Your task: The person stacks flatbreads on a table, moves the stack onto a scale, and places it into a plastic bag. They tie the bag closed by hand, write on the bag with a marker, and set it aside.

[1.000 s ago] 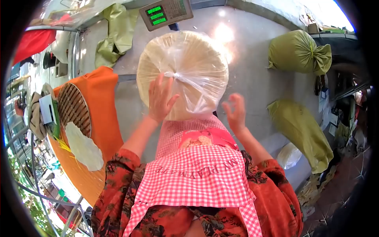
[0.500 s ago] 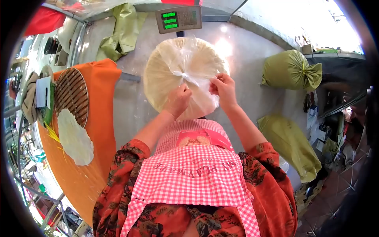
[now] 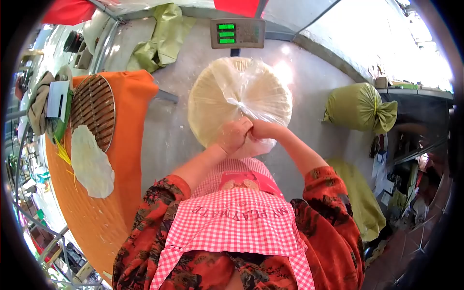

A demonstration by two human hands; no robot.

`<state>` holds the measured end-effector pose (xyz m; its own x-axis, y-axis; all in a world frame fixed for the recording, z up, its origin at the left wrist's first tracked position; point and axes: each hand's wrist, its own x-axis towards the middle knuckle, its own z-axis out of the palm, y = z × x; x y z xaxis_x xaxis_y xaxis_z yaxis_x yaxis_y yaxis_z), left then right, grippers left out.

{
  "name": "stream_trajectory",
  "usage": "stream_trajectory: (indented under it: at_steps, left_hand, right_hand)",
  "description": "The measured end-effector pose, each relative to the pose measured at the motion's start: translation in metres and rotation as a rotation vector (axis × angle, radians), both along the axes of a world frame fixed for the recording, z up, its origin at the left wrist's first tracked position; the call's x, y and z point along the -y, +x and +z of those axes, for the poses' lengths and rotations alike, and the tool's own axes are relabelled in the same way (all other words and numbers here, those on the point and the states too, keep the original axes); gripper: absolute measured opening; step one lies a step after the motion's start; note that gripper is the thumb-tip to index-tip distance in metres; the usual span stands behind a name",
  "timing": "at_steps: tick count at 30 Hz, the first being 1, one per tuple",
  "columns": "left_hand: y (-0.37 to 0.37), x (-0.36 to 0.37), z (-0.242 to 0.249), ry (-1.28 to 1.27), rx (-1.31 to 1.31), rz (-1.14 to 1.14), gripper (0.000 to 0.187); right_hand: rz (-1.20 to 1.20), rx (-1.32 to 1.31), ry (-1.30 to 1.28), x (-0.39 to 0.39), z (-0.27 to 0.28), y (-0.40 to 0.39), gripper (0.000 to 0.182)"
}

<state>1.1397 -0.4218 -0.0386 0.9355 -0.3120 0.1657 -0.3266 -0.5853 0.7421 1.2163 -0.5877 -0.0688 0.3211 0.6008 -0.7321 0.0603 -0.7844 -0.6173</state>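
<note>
A clear plastic bag (image 3: 241, 82) wraps a thick, round, pale stack in front of my apron. Its gathered neck is twisted into a white knot (image 3: 236, 102) near the middle of the top. My left hand (image 3: 234, 136) is closed on the loose plastic just below the knot. Right beside it, my right hand (image 3: 266, 130) is also closed on the plastic, and the two hands touch. The fingertips are mostly hidden, so exactly how each hand pinches the bag cannot be made out.
A scale display (image 3: 238, 34) with green digits stands behind the bag. At left, an orange-covered table (image 3: 130, 106) holds a round slatted rack (image 3: 94, 111) and a pale thin sheet (image 3: 91, 162). On the right are a tied green sack (image 3: 350, 106) and another green sack (image 3: 360, 198).
My hands were apart on either side of the plastic below the knot; now they have come together there. The whole view has shifted slightly.
</note>
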Motion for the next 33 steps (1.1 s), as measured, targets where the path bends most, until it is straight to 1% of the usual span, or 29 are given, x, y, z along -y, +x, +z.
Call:
stream_trajectory:
  at_steps: [1,2,4,5,6,9,10,12,13,15,16,17,19,20,21,22,23,24,25,27,28,31,32,33]
  left_hand:
    - [-0.001,0.001,0.000,-0.005,0.001,0.002,0.009]
    - [-0.003,0.001,-0.003,-0.042,-0.012,0.017,0.008]
    - [-0.001,0.001,-0.009,-0.118,-0.032,0.047,0.007]
    - [0.000,0.001,-0.009,-0.108,-0.032,0.047,0.006]
    - [-0.002,0.000,-0.009,-0.099,-0.034,0.046,0.005]
    - [-0.002,0.000,-0.016,-0.091,-0.010,0.061,0.004]
    - [-0.001,0.000,-0.020,-0.092,0.005,0.070,0.003]
    - [0.002,0.002,-0.028,-0.115,-0.075,0.103,0.006]
    - [0.003,0.003,-0.032,-0.128,-0.119,0.121,0.007]
    - [0.005,0.004,-0.032,-0.316,-0.111,0.132,0.013]
    - [0.006,0.003,-0.031,-0.410,-0.104,0.137,0.015]
    - [0.009,0.001,-0.023,-0.391,-0.122,0.298,0.017]
    - [0.015,-0.007,-0.003,-0.342,-0.160,0.608,0.021]
    - [0.027,-0.011,-0.009,-0.301,-0.175,0.760,0.027]
    - [0.037,-0.016,-0.009,-0.213,-0.234,0.748,0.028]
    - [0.049,-0.023,-0.008,-0.125,-0.284,0.738,0.029]
    - [0.060,-0.029,-0.007,-0.038,-0.335,0.727,0.030]
    - [0.067,-0.034,-0.009,0.040,-0.390,0.659,0.026]
    - [0.072,-0.038,-0.014,0.043,-0.456,0.674,0.024]
    - [0.082,-0.041,-0.022,0.040,-0.592,0.705,0.020]
    - [0.081,-0.040,-0.024,-0.010,-0.529,0.690,0.019]
    - [0.072,-0.035,-0.020,-0.129,-0.338,0.684,0.015]
    - [0.070,-0.032,-0.020,-0.146,-0.271,0.699,0.015]
    - [0.069,-0.032,-0.019,-0.161,-0.201,0.707,0.014]
  right_hand:
    - [0.049,0.031,-0.018,0.000,-0.001,-0.003,0.018]
    - [-0.077,0.056,-0.015,-0.004,0.036,-0.005,0.017]
    - [-0.184,0.179,0.060,-0.002,0.035,-0.018,0.017]
    - [-0.239,0.236,0.095,0.000,0.031,-0.020,0.017]
    - [-0.254,0.126,0.105,0.002,0.027,-0.018,0.021]
    - [-0.430,-0.405,0.181,0.007,0.026,-0.006,0.029]
    - [-0.320,-0.296,0.145,0.007,0.028,-0.004,0.030]
    - [-0.098,-0.074,0.073,-0.002,0.047,0.004,0.034]
    - [-0.045,0.291,0.133,-0.004,0.045,-0.010,0.027]
    - [0.192,0.679,-0.033,-0.017,0.080,-0.014,0.021]
    - [0.103,0.724,0.087,-0.022,0.095,-0.005,0.020]
    - [0.013,0.768,0.210,-0.028,0.107,0.008,0.021]
    - [-0.218,1.029,0.484,-0.045,0.126,0.039,0.026]
    - [-0.225,1.141,0.466,-0.051,0.126,0.056,0.030]
    - [-0.228,1.251,0.449,-0.058,0.124,0.074,0.033]
    - [-0.218,1.293,0.419,-0.058,0.105,0.087,0.023]
    - [-0.137,1.132,0.261,-0.055,0.085,0.092,0.019]
    - [-0.058,0.966,0.105,-0.050,0.064,0.095,0.015]
    - [0.020,0.799,-0.049,-0.049,0.050,0.098,0.013]
    - [-0.018,0.828,0.043,-0.048,0.044,0.072,0.015]
    - [-0.119,0.911,0.073,-0.047,0.043,0.062,0.011]
    - [-0.450,1.145,0.234,-0.056,0.073,0.063,0.009]
    - [-0.429,1.162,0.244,-0.056,0.070,0.069,0.010]
    - [-0.319,1.097,0.133,-0.055,0.067,0.076,0.010]
